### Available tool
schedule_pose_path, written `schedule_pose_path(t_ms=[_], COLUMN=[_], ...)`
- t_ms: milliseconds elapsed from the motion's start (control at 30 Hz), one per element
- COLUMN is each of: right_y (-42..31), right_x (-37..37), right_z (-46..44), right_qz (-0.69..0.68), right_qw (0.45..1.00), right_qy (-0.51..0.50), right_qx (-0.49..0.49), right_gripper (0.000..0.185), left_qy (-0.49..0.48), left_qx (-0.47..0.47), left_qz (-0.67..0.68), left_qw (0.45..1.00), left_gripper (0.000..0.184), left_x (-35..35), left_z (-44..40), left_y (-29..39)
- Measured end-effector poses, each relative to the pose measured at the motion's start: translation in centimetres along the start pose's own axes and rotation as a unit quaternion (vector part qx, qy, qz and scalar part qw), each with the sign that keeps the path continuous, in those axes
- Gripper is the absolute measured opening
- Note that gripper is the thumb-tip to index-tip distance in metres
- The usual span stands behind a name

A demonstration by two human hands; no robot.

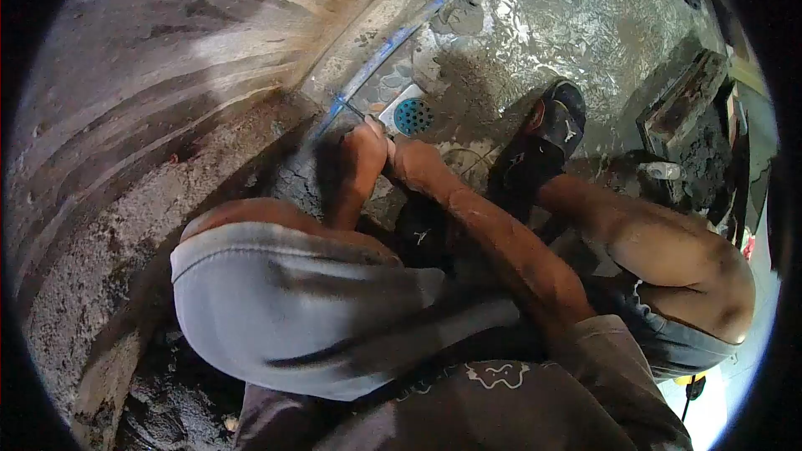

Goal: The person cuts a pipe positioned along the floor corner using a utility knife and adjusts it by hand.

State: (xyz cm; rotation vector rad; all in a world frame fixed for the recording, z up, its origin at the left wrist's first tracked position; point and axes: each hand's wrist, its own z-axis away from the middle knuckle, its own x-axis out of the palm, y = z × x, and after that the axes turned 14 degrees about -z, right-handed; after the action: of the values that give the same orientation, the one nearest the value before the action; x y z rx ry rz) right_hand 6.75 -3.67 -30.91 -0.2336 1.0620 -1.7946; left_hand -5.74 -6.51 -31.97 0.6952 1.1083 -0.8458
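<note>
The left hand closes on a thin tool, tip at the blue strip near the floor's wall-side edge; I cannot tell the right hand's grip. Uneven pressure could skid it into the drain cover.

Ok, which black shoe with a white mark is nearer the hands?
The left black shoe, partly hidden below the right forearm and close to the bare right hand; the right black shoe sits farther off, more exposed.

A wall streaked grey-brown in curving bands — and beside it a rough, wet-looking floor, glinting under bright light.
</note>
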Motion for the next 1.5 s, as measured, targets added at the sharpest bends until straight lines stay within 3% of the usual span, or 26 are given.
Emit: schedule_pose_path(t_ms=[67, 133, 167, 267, 333, 367, 433, 467, 567, 700, 800, 933, 1000, 1033, 1067, 1100, 1167, 1200, 1233, 1267, 1300, 1367, 1400, 1433, 1467, 1500], right_y=[0.1, 0.8, 1.0, 1.0, -0.6, -1.4, -0.5, -0.5, -0.4, 0.2, -0.4, 0.1, -0.5, -0.7, -0.4, 0.2, -1.7, -1.5, -1.8, 2.2, 0.5, -1.2, -1.0, -1.0, -1.0, -1.2], right_x=[-0.1, 1.1, 1.8, 2.0, 1.0, 0.8, 3.1, 2.0, 0.4, 1.2, 1.5, 1.4, 1.9, 1.2, 1.5, 1.7, 0.0, 0.2, 0.6, 3.6, 2.1, 1.3, 1.5, 1.4, 1.2, 1.5], right_z=[1.2, 0.2, 0.1, -0.4, -2.5, -2.7, 0.4, 0.1, 0.3, -0.2, -0.9, -1.9, -0.3, -0.7, -0.4, -0.4, -0.4, -0.8, -0.8, -0.6, -0.5, 0.2, -0.6, -1.7, -2.3, -2.4], right_qz=[0.012, -0.013, -0.028, -0.042, -0.032, -0.031, -0.069, -0.073, -0.014, -0.034, -0.041, -0.042, -0.143, -0.097, -0.056, -0.018, -0.013, -0.034, -0.055, -0.077, -0.052, -0.037, -0.045, -0.045, -0.046, -0.048], right_qw=[0.997, 1.0, 0.998, 0.997, 0.999, 0.999, 0.997, 0.995, 0.999, 0.999, 0.999, 0.995, 0.985, 0.992, 0.998, 1.0, 0.999, 0.998, 0.996, 0.98, 0.991, 0.999, 0.997, 0.999, 0.999, 0.998], right_qy=[-0.016, -0.019, -0.019, 0.027, -0.009, -0.033, 0.021, 0.063, 0.004, -0.003, 0.028, 0.011, 0.047, 0.037, 0.023, 0.011, 0.002, 0.003, 0.005, 0.029, 0.033, 0.03, 0.025, 0.01, -0.004, -0.02], right_qx=[-0.069, 0.008, 0.048, -0.061, -0.012, 0.017, 0.019, 0.006, 0.038, 0.02, -0.019, -0.095, -0.088, -0.066, -0.034, 0.002, -0.045, -0.054, -0.067, -0.184, -0.119, 0.007, 0.062, 0.027, -0.003, -0.034], right_gripper=[0.037, 0.041, 0.043, 0.046, 0.047, 0.047, 0.047, 0.048, 0.047, 0.038, 0.039, 0.039, 0.038, 0.037, 0.037, 0.036, 0.032, 0.03, 0.029, 0.03, 0.031, 0.036, 0.039, 0.038, 0.038, 0.038], left_qy=[-0.057, -0.078, -0.068, 0.002, 0.078, -0.001, -0.153, 0.011, -0.042, -0.028, -0.021, 0.087, 0.03, 0.01, 0.199, 0.164, 0.079, 0.109, 0.053, 0.014, -0.015, 0.202, 0.106, 0.003, 0.064, -0.011], left_qx=[-0.044, -0.064, -0.053, -0.032, 0.002, -0.008, -0.035, 0.051, -0.023, -0.109, -0.065, 0.037, 0.06, 0.073, 0.085, 0.067, 0.018, 0.05, 0.046, 0.039, 0.035, 0.109, 0.077, 0.04, 0.013, -0.012], left_qz=[-0.008, -0.016, -0.017, 0.002, 0.025, -0.016, -0.104, -0.11, 0.012, 0.019, -0.088, -0.068, -0.144, -0.173, -0.13, -0.115, -0.095, -0.072, -0.116, -0.158, -0.19, -0.095, -0.088, -0.086, -0.113, -0.103], left_qw=[0.997, 0.995, 0.996, 0.999, 0.997, 1.0, 0.982, 0.993, 0.999, 0.993, 0.994, 0.993, 0.987, 0.982, 0.968, 0.977, 0.992, 0.99, 0.991, 0.987, 0.981, 0.969, 0.988, 0.995, 0.991, 0.995], left_gripper=[0.043, 0.044, 0.047, 0.052, 0.051, 0.049, 0.044, 0.045, 0.046, 0.051, 0.049, 0.046, 0.043, 0.043, 0.04, 0.039, 0.037, 0.035, 0.036, 0.036, 0.036, 0.034, 0.032, 0.031, 0.031, 0.031], left_x=[-1.0, -2.1, -2.4, -2.1, -0.3, -0.1, -4.4, -4.5, 0.0, -1.5, -2.2, -0.5, -4.9, -5.9, -2.3, 0.1, 4.3, 1.9, 0.0, -2.1, -3.0, -1.0, -0.3, -0.2, 3.1, 1.1], left_z=[1.5, 0.9, 1.2, 0.8, -1.7, -1.3, -0.4, 0.5, -0.1, 0.1, 0.1, -1.6, 0.5, 0.5, 0.7, -0.4, -1.8, -1.8, -0.2, 1.2, 1.0, -0.4, -1.0, -1.3, -2.3, -1.5], left_y=[0.3, 1.2, 1.2, -0.5, -1.7, -1.4, -0.2, -0.3, -0.4, 0.9, 0.5, -1.8, -0.7, 0.6, 0.1, -0.6, -3.4, -2.7, -2.2, -1.2, -0.1, -0.6, -0.9, -1.6, -3.2, -2.2])
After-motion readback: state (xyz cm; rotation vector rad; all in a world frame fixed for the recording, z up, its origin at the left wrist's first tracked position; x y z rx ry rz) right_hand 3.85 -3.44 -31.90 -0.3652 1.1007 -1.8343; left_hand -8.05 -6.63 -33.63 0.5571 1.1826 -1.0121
